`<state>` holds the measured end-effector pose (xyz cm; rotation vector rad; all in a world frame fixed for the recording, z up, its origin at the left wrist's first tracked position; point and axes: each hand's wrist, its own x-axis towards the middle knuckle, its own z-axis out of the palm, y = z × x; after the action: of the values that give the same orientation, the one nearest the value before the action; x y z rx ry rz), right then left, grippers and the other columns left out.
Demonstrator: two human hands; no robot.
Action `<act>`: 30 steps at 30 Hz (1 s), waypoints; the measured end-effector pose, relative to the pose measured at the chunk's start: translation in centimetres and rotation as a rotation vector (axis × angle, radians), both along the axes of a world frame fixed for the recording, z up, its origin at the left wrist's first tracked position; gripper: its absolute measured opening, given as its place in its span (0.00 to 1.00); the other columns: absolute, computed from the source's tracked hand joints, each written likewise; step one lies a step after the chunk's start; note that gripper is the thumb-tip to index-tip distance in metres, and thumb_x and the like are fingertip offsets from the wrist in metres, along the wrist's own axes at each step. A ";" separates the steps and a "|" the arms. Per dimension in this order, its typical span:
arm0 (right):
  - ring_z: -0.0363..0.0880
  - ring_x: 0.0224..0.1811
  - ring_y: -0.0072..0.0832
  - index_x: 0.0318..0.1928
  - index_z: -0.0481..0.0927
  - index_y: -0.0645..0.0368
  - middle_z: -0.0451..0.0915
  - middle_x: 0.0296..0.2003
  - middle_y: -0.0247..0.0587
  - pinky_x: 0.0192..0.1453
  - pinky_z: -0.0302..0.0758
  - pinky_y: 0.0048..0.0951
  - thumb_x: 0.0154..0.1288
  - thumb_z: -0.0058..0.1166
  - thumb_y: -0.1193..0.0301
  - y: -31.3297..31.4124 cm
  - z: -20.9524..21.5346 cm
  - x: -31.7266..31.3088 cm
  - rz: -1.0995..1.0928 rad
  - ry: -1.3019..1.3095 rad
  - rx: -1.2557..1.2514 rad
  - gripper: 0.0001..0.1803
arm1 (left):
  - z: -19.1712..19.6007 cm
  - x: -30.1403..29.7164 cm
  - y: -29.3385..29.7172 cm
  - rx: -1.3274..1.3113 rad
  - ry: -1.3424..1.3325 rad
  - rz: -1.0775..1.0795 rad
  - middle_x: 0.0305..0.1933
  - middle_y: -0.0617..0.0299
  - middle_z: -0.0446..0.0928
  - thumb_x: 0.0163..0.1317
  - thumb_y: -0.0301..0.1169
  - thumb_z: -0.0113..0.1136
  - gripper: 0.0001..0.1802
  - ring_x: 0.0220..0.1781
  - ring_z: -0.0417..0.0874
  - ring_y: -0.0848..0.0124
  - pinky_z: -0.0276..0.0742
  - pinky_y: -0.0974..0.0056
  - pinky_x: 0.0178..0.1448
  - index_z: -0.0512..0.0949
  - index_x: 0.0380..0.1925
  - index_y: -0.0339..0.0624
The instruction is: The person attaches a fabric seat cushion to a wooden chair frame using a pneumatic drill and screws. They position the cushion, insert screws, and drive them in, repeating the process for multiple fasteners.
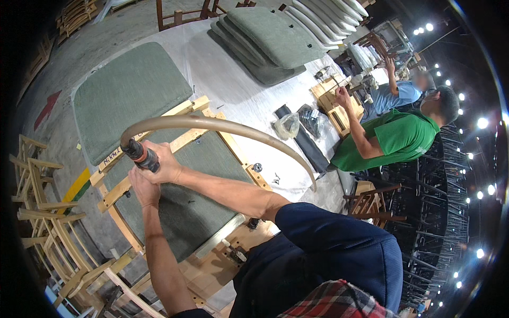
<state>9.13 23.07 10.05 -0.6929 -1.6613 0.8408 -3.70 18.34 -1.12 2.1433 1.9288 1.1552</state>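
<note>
An air screwdriver with a black and red body stands over the wooden jig frame, a brown air hose arching from its top to the right. My right hand is wrapped round its body. Just below, my left hand is closed at the tool's lower end; what its fingers pinch is hidden. Inside the jig lies a grey-green upholstered seat pad, underneath both hands. The tool's tip cannot be seen behind my hands. Another grey-green seat pad lies flat beyond the jig.
Stacked seat pads stand at the far side of the white-covered table. Bagged parts and a wooden box are on the right. A person in green and one in blue work there. Wooden chair frames crowd the left floor.
</note>
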 end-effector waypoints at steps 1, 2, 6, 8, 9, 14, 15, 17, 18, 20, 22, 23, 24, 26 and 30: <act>0.80 0.26 0.32 0.38 0.77 0.62 0.78 0.27 0.44 0.35 0.77 0.31 0.48 0.67 0.71 0.0 0.1 0.1 -0.004 0.008 -0.009 0.16 | 0.1 0.0 0.0 -0.014 0.006 -0.006 0.53 0.54 0.77 0.58 0.34 0.66 0.19 0.58 0.73 0.51 0.65 0.48 0.63 0.77 0.48 0.41; 0.80 0.26 0.32 0.38 0.77 0.62 0.78 0.27 0.45 0.35 0.77 0.31 0.48 0.67 0.71 -0.1 0.2 0.2 -0.007 0.016 -0.017 0.17 | 0.1 0.0 0.0 -0.028 0.012 -0.011 0.53 0.54 0.76 0.57 0.33 0.66 0.19 0.58 0.73 0.51 0.65 0.48 0.63 0.77 0.48 0.41; 0.80 0.27 0.33 0.39 0.77 0.62 0.78 0.28 0.45 0.35 0.77 0.32 0.48 0.67 0.72 -0.1 0.3 0.2 -0.023 -0.002 -0.022 0.17 | 0.2 -0.1 0.0 -0.058 -0.016 -0.036 0.53 0.54 0.76 0.56 0.33 0.67 0.20 0.59 0.72 0.51 0.64 0.48 0.64 0.76 0.48 0.41; 0.81 0.27 0.33 0.39 0.77 0.62 0.79 0.29 0.45 0.36 0.78 0.32 0.47 0.68 0.72 -0.2 0.3 0.4 -0.008 -0.042 -0.043 0.18 | 0.6 0.1 -0.3 -0.057 -0.016 -0.027 0.53 0.53 0.75 0.56 0.32 0.67 0.20 0.59 0.71 0.50 0.63 0.47 0.64 0.76 0.49 0.41; 0.81 0.27 0.34 0.40 0.77 0.62 0.80 0.30 0.45 0.36 0.78 0.32 0.47 0.68 0.72 -0.2 0.3 0.4 -0.002 -0.064 -0.051 0.19 | 0.9 0.2 -0.2 -0.054 -0.018 -0.025 0.52 0.53 0.75 0.55 0.32 0.66 0.20 0.59 0.71 0.50 0.63 0.47 0.64 0.76 0.49 0.41; 0.85 0.40 0.47 0.46 0.79 0.61 0.83 0.36 0.51 0.47 0.79 0.39 0.45 0.67 0.74 -0.1 0.0 0.2 0.013 -0.015 -0.021 0.23 | 1.3 0.5 -0.1 -0.051 -0.056 -0.009 0.52 0.51 0.74 0.55 0.29 0.65 0.20 0.59 0.71 0.48 0.64 0.47 0.64 0.76 0.48 0.40; 0.85 0.42 0.46 0.47 0.79 0.61 0.83 0.38 0.52 0.49 0.79 0.40 0.45 0.67 0.74 -0.2 0.2 0.1 -0.004 -0.026 0.014 0.24 | 1.8 0.6 -0.2 -0.055 -0.079 -0.007 0.52 0.51 0.74 0.55 0.29 0.65 0.19 0.59 0.71 0.48 0.64 0.46 0.64 0.75 0.48 0.39; 0.85 0.43 0.42 0.49 0.80 0.62 0.84 0.40 0.49 0.52 0.79 0.38 0.45 0.67 0.74 -0.4 0.7 0.0 -0.035 -0.033 0.084 0.26 | 2.3 0.7 -0.4 -0.059 -0.090 -0.008 0.52 0.50 0.74 0.55 0.28 0.65 0.19 0.58 0.70 0.48 0.64 0.46 0.63 0.75 0.48 0.39; 0.85 0.44 0.40 0.50 0.81 0.63 0.84 0.41 0.48 0.54 0.79 0.38 0.45 0.67 0.74 -0.4 1.2 0.0 -0.049 -0.035 0.122 0.26 | 2.4 0.7 -0.4 -0.059 -0.095 -0.007 0.52 0.50 0.74 0.55 0.28 0.65 0.19 0.58 0.70 0.48 0.64 0.46 0.63 0.75 0.47 0.38; 0.84 0.46 0.41 0.49 0.81 0.63 0.84 0.42 0.48 0.56 0.77 0.39 0.45 0.67 0.74 -0.3 1.0 -0.1 -0.040 -0.023 0.098 0.26 | 2.3 0.5 -0.2 -0.054 -0.111 -0.042 0.51 0.50 0.74 0.54 0.27 0.65 0.19 0.57 0.71 0.47 0.64 0.46 0.62 0.75 0.47 0.38; 0.84 0.47 0.42 0.49 0.81 0.63 0.84 0.42 0.48 0.57 0.77 0.39 0.45 0.67 0.74 -0.2 0.2 -0.1 -0.029 -0.008 0.066 0.26 | 2.0 0.5 -0.2 -0.022 -0.090 -0.054 0.51 0.49 0.74 0.54 0.27 0.65 0.19 0.56 0.71 0.47 0.65 0.46 0.62 0.75 0.46 0.37; 0.84 0.47 0.42 0.49 0.81 0.63 0.84 0.42 0.48 0.57 0.77 0.39 0.45 0.67 0.74 -0.1 -0.4 -0.1 -0.022 0.001 0.046 0.26 | 1.8 0.6 -0.1 0.009 -0.060 -0.048 0.51 0.49 0.74 0.54 0.27 0.64 0.18 0.56 0.71 0.46 0.65 0.46 0.61 0.75 0.46 0.37; 0.84 0.47 0.42 0.49 0.81 0.63 0.84 0.42 0.48 0.57 0.77 0.39 0.45 0.67 0.74 -0.1 -0.4 -0.3 -0.012 0.013 0.026 0.26 | 2.0 0.5 -0.1 0.039 -0.027 -0.040 0.51 0.49 0.74 0.54 0.26 0.64 0.18 0.55 0.71 0.46 0.65 0.46 0.61 0.75 0.46 0.37; 0.84 0.47 0.39 0.49 0.81 0.63 0.84 0.42 0.47 0.56 0.77 0.38 0.46 0.67 0.73 -0.2 -0.4 -0.1 -0.012 -0.030 0.032 0.25 | 2.2 0.7 -0.4 0.003 -0.054 -0.026 0.51 0.49 0.74 0.55 0.26 0.63 0.17 0.55 0.71 0.46 0.65 0.46 0.61 0.75 0.46 0.37; 0.84 0.44 0.32 0.50 0.80 0.62 0.84 0.41 0.45 0.51 0.79 0.34 0.49 0.68 0.73 -0.9 -1.2 0.8 0.015 -0.040 -0.053 0.24 | 0.7 0.4 -0.2 0.039 0.001 -0.042 0.53 0.50 0.75 0.56 0.27 0.62 0.18 0.57 0.72 0.48 0.66 0.47 0.63 0.76 0.47 0.36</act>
<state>9.93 22.22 8.88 -0.7385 -1.6871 0.8896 -3.27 18.16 -0.43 2.1932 1.8677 1.1948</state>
